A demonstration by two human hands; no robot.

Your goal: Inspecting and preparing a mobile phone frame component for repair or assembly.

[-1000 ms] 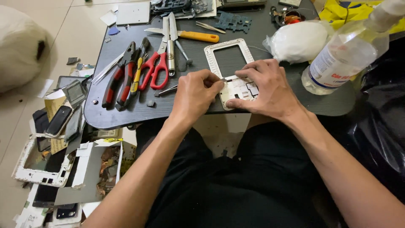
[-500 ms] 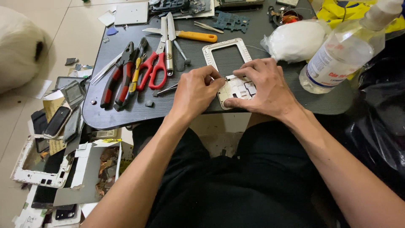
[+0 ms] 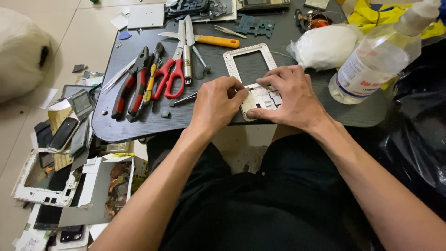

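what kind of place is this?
Likely an informal phone repair or teardown spot, worked at a low dark table. Both hands work on a white phone frame; pliers and red scissors lie alongside, and stripped handsets litter the floor.
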